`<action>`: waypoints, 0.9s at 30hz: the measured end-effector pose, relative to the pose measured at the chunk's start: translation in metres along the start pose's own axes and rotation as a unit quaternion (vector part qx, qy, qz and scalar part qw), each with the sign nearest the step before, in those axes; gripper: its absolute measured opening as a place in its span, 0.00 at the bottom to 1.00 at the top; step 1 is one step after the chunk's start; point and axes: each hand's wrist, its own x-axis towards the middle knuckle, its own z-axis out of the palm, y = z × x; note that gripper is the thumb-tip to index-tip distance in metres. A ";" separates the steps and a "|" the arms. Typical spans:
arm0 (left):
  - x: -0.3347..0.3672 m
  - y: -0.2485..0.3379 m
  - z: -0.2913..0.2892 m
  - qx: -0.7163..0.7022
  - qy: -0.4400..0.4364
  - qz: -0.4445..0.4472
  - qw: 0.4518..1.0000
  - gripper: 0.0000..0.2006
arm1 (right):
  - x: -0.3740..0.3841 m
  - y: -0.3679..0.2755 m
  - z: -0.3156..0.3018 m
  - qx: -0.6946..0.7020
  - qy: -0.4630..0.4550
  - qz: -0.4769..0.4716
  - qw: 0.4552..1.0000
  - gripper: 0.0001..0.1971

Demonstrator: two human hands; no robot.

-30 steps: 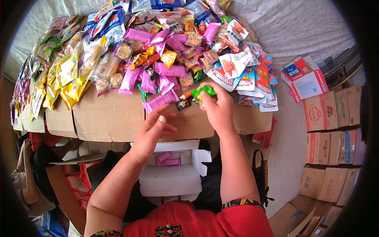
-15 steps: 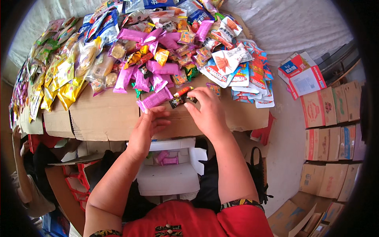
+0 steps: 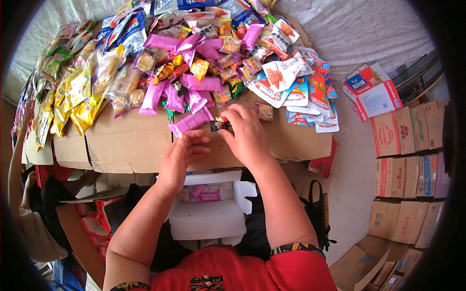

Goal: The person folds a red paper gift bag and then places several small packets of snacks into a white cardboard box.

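My left hand (image 3: 182, 154) pinches the lower end of a pink wrapped snack bar (image 3: 193, 121) between thumb and curled fingers, over the front part of the cardboard tabletop (image 3: 128, 148). Just to its right, my right hand (image 3: 246, 130) is closed around small candies, a black-wrapped candy (image 3: 219, 124) showing beyond the fingertips and a bit of red above it. The fingers hide how many are held. Beside that hand lies a small square wrapped snack (image 3: 264, 111). Below the table edge stands an open white box (image 3: 208, 224) with pink snack bars (image 3: 206, 195) inside.
A large heap of packets covers the table: yellow bags (image 3: 90, 109) at left, red-and-blue packets (image 3: 315, 92) at right. Cardboard cartons (image 3: 400, 174) are stacked along the right. Another person's arm (image 3: 18, 160) shows at the far left.
My right hand has moved slightly left and closed over the small candies, uncovering the square snack. My left hand has barely moved. The other person's arm at far left has shifted.
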 end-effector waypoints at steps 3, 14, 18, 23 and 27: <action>0.000 -0.001 -0.001 -0.004 -0.001 -0.001 1.000 0.28 | 0.000 -0.001 -0.001 -0.004 -0.010 -0.002 1.000 0.22; 0.000 -0.003 -0.001 -0.013 -0.003 0.005 1.000 0.27 | -0.002 -0.002 0.006 -0.117 -0.019 -0.043 0.992 0.15; 0.001 -0.002 -0.001 -0.008 0.000 0.002 1.000 0.27 | -0.003 -0.006 0.006 -0.178 -0.044 -0.050 0.982 0.17; 0.000 0.003 0.002 -0.003 0.000 -0.005 1.000 0.28 | -0.006 -0.007 0.008 -0.168 -0.047 -0.039 0.984 0.18; -0.001 0.002 0.001 -0.007 0.005 -0.007 1.000 0.28 | -0.006 -0.006 0.005 -0.129 -0.057 -0.006 0.990 0.16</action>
